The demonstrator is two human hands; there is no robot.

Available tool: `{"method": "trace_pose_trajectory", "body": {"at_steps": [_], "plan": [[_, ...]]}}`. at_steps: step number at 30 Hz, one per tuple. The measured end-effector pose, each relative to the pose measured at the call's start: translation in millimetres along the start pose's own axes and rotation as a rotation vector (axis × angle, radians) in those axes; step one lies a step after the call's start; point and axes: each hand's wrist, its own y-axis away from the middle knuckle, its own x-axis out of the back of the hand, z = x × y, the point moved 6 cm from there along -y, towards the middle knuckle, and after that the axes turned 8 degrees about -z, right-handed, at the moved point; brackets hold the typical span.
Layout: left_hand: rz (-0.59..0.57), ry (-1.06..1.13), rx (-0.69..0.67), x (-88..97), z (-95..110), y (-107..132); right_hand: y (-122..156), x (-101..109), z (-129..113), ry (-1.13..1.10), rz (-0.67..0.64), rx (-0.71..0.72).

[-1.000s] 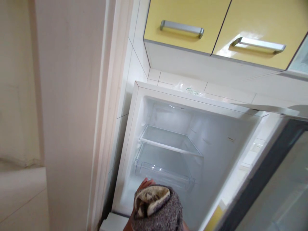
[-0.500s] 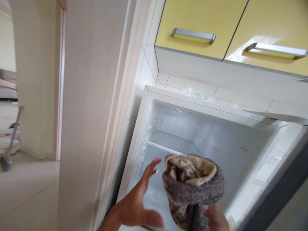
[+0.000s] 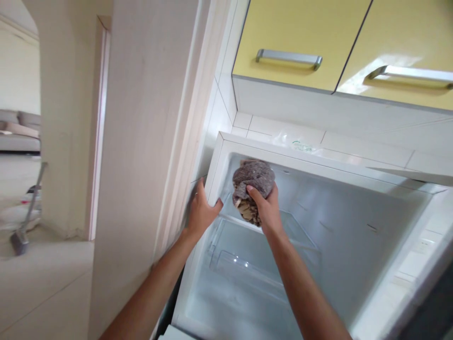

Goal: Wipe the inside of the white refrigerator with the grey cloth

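Five fingers of the right hand are curled tight around a cloth, with the thumb pressed on its front. The cloth is soft and fuzzy, like a towel, and it is bunched into a lumpy ball. Its top is gray and woolly. Its bottom, just under the thumb, is brown and cream. The lump is a bit taller than it is wide, so its long way runs up and down, leaning a little. The gray end points up at the roof of the fridge. The cloth sits high up in the back left corner inside the fridge, right by the roof; I cannot tell if it is touching.

The left hand grips the left edge of the fridge. Its fingers wrap around the outside and its thumb hooks inside, so it is closed on the edge.

Inside, the fridge is white, smooth and shiny. A flat glass shelf lies below the right hand. Under that is a clear plastic bin with round corners. The fridge door stands open on the right.

On top of the fridge lies a thin crinkly plastic bag, against white square tiles. Higher up are flat yellow cupboards with a long silver handle. Far off to the left, a broom leans on the floor.
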Motion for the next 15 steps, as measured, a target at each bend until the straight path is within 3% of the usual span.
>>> {"method": "trace_pose_trajectory", "body": {"at_steps": [4,6,10,15], "plan": [[0.039,0.055,-0.026,0.1,-6,4,-20,-55,12,0.212,-0.072,0.138],[0.052,0.054,-0.012,0.8,-8,8,-32,-69,15,0.297,-0.015,0.195],[0.057,0.035,0.04,-0.3,-13,14,-65,-75,37,0.44,0.149,0.094],[0.086,0.049,0.021,1.6,-12,16,-120,-73,77,0.725,0.103,-0.063]]}}
